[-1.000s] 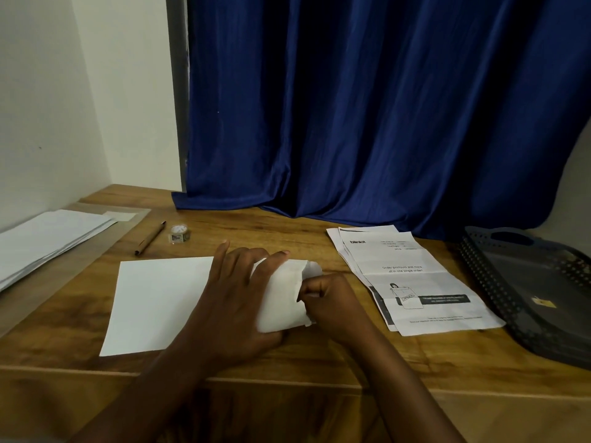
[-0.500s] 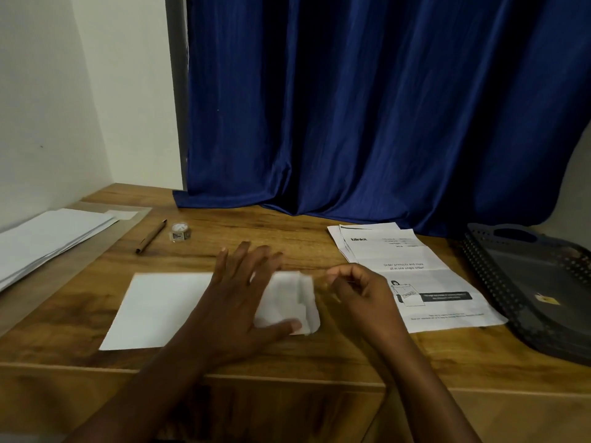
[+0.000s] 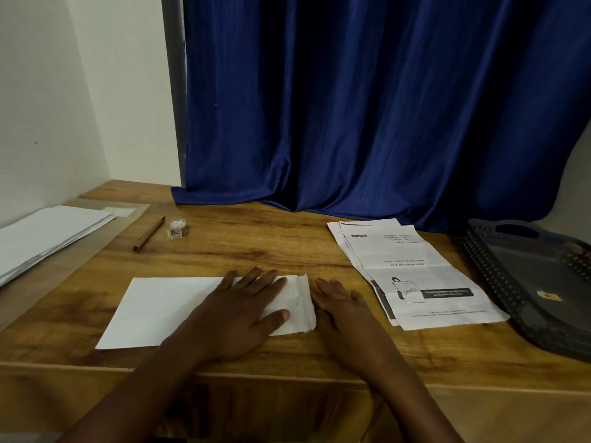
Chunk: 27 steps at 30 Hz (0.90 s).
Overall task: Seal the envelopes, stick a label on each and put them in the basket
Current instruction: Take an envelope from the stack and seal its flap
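While your left hand [image 3: 243,310] lies flat with fingers spread on the white envelope [image 3: 166,310], pressing near its folded right end (the flap there looks creased), your right hand [image 3: 343,306] rests flat and empty on the counter [image 3: 256,247] just right of that envelope. Printed sheets [image 3: 412,273] lie further right of the envelope, and the dark basket [image 3: 531,282] beyond them.

Wooden table [image 3: 256,247] bears envelope [image 3: 166,310], pen [image 3: 148,233], basket [image 3: 531,282].

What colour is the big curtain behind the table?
Deep blue. The curtain shows best in the head view, hanging in folds down onto the wooden table.
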### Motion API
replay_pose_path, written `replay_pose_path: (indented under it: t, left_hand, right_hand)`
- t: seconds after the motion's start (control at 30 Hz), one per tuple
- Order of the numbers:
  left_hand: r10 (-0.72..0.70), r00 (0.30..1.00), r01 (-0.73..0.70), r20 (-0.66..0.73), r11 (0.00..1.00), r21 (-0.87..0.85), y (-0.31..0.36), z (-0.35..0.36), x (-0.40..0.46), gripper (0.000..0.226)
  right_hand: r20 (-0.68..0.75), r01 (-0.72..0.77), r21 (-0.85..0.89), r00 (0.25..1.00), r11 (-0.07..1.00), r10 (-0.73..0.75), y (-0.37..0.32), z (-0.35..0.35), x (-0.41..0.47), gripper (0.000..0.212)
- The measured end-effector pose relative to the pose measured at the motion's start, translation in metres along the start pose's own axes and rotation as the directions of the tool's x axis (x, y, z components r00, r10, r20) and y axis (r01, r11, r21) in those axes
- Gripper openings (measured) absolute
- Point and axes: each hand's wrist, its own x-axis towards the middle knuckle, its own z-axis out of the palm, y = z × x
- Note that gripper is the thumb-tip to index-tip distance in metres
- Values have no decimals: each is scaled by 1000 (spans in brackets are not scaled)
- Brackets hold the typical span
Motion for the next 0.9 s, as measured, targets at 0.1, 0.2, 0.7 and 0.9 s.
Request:
replay_pose_path:
  t: [0.1,0.2,0.7,0.9]
  left_hand:
    - [-3,1000,2,-15,1000,-3,0,1,0,76]
    - [-6,1000,6,-25,1000,-9,0,2,0,69]
    - [20,997,-19,-75,1000,14,-2,10,3,63]
    - [24,997,-25,-79,1000,-4,-2,9,2,65]
  right_hand:
    - [14,62,28,998,998,-62,-6,5,2,50]
    - [17,91,19,996,996,-91,-8,7,1,52]
    - [130,156,-196,983,968,-132,-30,1,-37,65]
    - [77,130,-233,990,964,-115,-32,6,-49,73]
